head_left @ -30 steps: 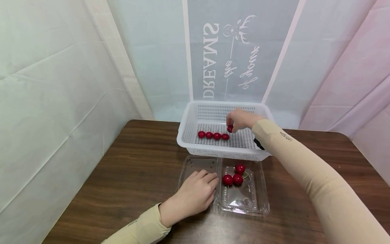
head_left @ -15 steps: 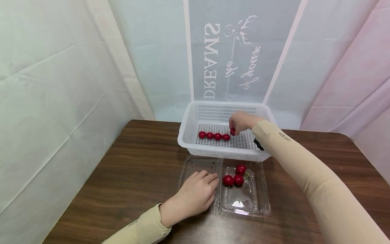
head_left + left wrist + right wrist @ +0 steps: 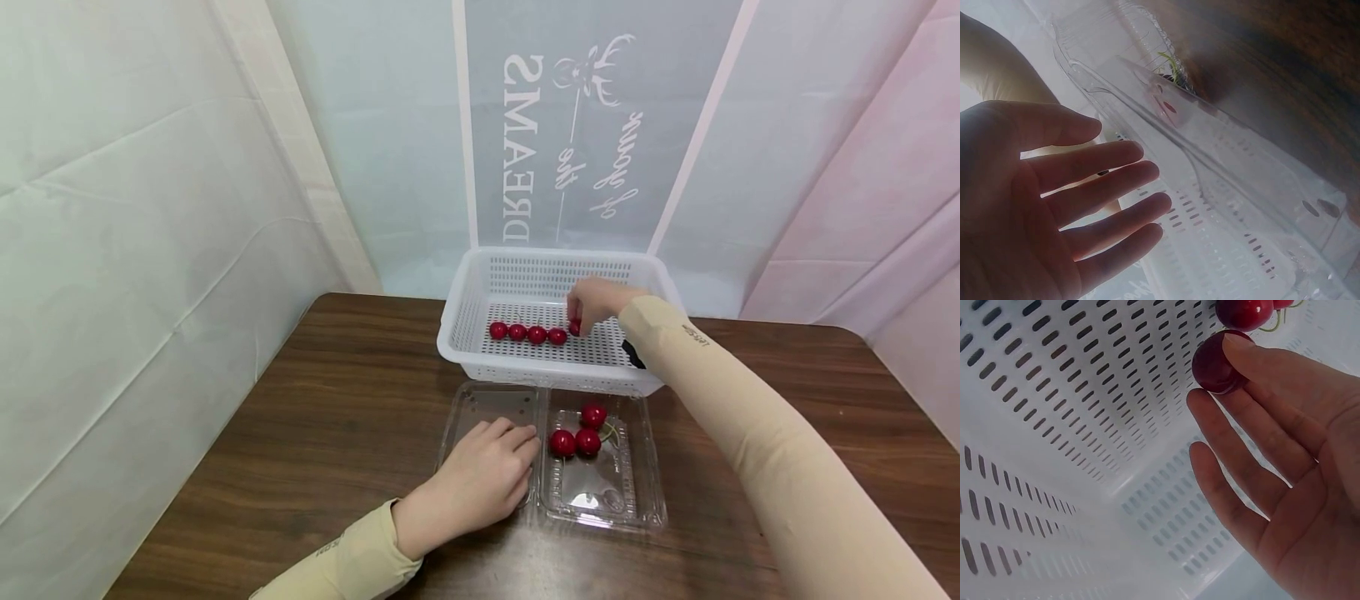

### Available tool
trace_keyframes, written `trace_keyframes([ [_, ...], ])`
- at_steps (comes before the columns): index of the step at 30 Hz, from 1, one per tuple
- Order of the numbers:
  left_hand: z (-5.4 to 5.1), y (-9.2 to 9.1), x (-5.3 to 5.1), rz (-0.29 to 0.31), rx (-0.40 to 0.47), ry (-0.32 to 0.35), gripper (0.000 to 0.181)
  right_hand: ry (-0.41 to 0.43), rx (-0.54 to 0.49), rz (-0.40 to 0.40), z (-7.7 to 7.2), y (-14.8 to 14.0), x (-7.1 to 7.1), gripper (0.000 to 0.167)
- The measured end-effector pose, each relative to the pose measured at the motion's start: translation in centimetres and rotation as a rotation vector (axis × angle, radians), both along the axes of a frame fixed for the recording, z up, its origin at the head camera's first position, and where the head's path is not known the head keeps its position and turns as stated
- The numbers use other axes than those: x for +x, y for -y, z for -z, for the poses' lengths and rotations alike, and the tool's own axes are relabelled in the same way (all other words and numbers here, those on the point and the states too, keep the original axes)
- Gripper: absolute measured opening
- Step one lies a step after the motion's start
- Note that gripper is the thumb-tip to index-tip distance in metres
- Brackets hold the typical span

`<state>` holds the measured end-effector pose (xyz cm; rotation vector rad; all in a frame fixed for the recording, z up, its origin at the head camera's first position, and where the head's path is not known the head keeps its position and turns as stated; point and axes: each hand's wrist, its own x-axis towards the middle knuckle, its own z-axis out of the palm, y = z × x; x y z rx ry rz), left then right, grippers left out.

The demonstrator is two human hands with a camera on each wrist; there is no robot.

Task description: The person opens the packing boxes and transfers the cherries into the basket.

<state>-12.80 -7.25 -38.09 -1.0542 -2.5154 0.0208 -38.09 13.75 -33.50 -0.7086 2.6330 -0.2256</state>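
Note:
My right hand is inside the white perforated basket, pinching a dark red cherry between thumb and fingers. That cherry is low over the basket floor, at the right end of a row of several cherries. In the right wrist view another cherry with a green stem sits right beside it. My left hand rests on the left half of a clear plastic clamshell box, fingers relaxed and spread in the left wrist view. Three cherries with stems lie in the box's right half.
The basket stands at the back of the dark wooden table, just behind the open box. White cloth walls enclose the left, back and right sides. A grey printed cloth panel hangs behind the basket.
My right hand has lowered the pinched cherry slightly and to the right, down beside the end of the row. The left hand and the box stay in place.

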Motion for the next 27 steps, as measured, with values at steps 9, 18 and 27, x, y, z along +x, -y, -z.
trace_keyframes([
  [9, -0.1, 0.0, -0.1, -0.002, -0.002, 0.0, 0.026, 0.038, 0.014, 0.039, 0.8, -0.4, -0.1, 0.033],
  [18, -0.4, -0.1, 0.0, -0.003, -0.009, 0.014, 0.027, 0.063, 0.003, 0.039, 1.4, -0.6, -0.4, 0.034],
  [27, -0.4, 0.0, 0.0, -0.005, -0.011, 0.021, 0.026, 0.066, -0.009, 0.003, 1.4, -0.5, -0.3, 0.035],
])
